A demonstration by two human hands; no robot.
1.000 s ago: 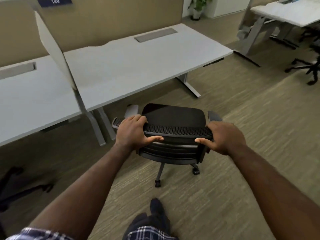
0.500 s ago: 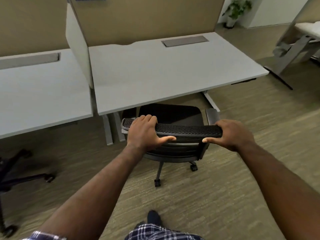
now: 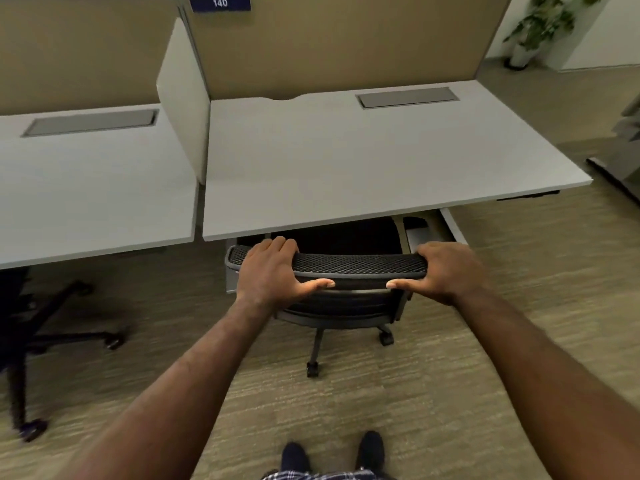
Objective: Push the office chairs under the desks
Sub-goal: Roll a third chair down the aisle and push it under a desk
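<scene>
Head view, left to right. Second chair stands out from the left desk, not yet tucked. Left hand and right hand each clamp the backrest top of the office chair; seat partly under the front edge of the desk, backrest and casters out. Best to push level and straight, equal force both sides (armrests look close to the underside). Right desk leg sits just beside the right armrest; likely snag if it veers.
</scene>
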